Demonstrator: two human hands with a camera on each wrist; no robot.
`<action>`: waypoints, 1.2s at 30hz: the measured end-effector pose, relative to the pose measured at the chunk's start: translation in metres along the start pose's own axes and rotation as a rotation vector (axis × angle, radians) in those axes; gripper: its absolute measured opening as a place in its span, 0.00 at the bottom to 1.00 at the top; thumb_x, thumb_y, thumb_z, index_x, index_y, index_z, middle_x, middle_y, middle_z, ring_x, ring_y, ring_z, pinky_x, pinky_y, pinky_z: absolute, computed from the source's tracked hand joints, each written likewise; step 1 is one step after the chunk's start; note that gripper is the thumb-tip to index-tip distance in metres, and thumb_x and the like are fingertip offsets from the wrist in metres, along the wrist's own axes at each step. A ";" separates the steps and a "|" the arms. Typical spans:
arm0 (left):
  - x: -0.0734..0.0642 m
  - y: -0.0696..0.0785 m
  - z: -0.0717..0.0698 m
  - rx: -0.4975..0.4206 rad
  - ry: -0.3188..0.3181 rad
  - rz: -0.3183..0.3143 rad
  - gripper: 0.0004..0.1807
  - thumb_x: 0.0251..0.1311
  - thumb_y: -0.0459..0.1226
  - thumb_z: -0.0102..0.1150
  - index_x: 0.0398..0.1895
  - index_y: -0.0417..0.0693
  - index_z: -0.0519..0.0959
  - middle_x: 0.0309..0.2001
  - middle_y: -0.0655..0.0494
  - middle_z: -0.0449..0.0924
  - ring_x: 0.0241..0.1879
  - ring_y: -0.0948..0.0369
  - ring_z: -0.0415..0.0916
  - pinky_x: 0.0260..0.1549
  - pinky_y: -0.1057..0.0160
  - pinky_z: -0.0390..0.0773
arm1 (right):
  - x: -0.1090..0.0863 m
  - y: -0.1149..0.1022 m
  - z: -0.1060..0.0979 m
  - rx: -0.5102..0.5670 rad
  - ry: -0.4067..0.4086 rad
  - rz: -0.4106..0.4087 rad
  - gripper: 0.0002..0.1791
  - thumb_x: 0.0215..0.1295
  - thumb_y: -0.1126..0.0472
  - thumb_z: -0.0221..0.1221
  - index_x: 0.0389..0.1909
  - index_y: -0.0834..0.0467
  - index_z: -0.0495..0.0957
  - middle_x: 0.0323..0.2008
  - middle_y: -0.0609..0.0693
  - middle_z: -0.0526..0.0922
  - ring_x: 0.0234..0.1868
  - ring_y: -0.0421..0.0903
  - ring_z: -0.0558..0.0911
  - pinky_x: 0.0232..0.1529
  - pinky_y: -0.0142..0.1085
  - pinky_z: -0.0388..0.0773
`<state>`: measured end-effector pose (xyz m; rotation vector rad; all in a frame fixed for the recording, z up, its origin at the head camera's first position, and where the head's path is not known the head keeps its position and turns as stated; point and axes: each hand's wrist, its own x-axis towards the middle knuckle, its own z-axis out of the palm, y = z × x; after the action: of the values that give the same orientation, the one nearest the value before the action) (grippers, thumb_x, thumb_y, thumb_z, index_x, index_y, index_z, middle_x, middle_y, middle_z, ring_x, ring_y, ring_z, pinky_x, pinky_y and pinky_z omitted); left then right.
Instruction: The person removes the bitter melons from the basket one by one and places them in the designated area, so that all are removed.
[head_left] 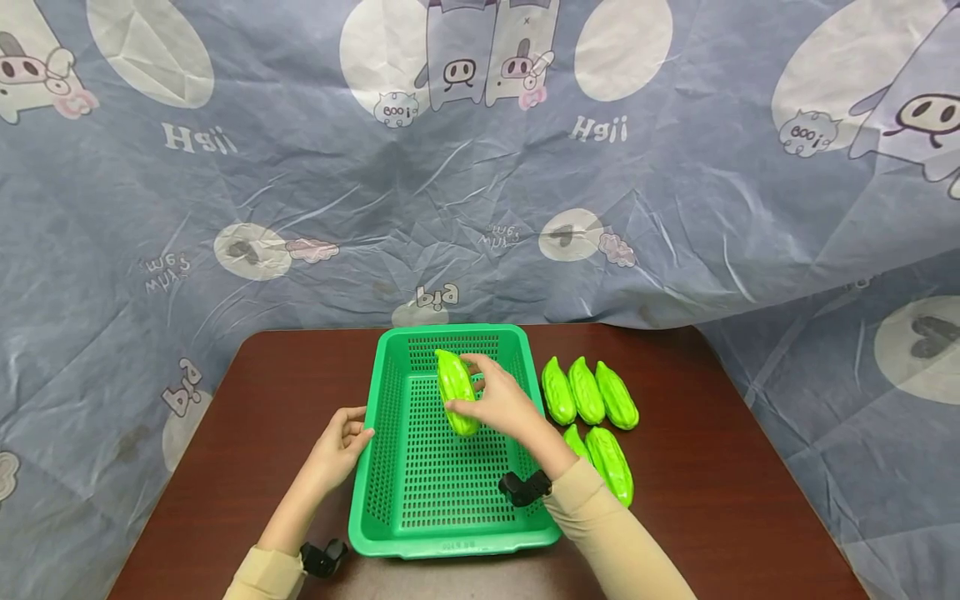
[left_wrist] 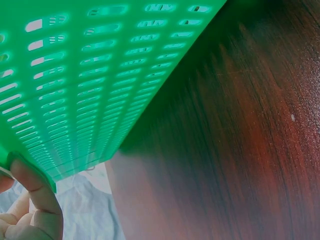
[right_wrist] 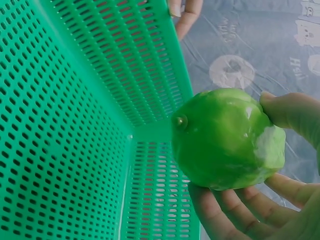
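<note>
Right hand point(head_left: 504, 406) grips toy gourd point(head_left: 457, 391) mid-body over basket point(head_left: 390, 400); I judge it light, stiff, slick. Left hand point(head_left: 341, 442) pinches the rim.

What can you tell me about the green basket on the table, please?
The green basket is a rectangular, tray-like crate that looks like moulded plastic, with floor and flared walls pierced by rows of small slots. It sits upright on the dark brown table. The left hand grips its left rim, fingers curled over the edge. The right hand holds a glossy green bitter gourd above its floor, which otherwise shows bare. Five more gourds lie outside it.
</note>
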<state>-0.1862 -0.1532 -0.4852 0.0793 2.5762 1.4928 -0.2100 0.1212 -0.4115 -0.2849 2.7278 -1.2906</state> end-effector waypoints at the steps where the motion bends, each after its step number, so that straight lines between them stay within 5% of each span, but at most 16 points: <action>1: 0.000 0.000 0.000 0.001 0.001 0.001 0.24 0.74 0.35 0.50 0.69 0.38 0.61 0.48 0.42 0.80 0.44 0.55 0.80 0.43 0.58 0.76 | -0.001 0.001 -0.002 0.000 0.009 0.000 0.44 0.54 0.50 0.72 0.71 0.53 0.63 0.60 0.55 0.74 0.53 0.52 0.79 0.40 0.41 0.81; 36: -0.003 0.003 0.001 0.024 0.000 -0.005 0.24 0.73 0.35 0.50 0.68 0.37 0.61 0.48 0.41 0.80 0.44 0.55 0.80 0.41 0.59 0.76 | -0.036 0.038 -0.076 0.031 0.209 0.030 0.44 0.58 0.51 0.70 0.73 0.55 0.60 0.61 0.60 0.73 0.58 0.59 0.76 0.54 0.53 0.75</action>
<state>-0.1836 -0.1512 -0.4825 0.0751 2.5927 1.4609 -0.1933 0.2103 -0.3921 -0.1113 2.8657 -1.4274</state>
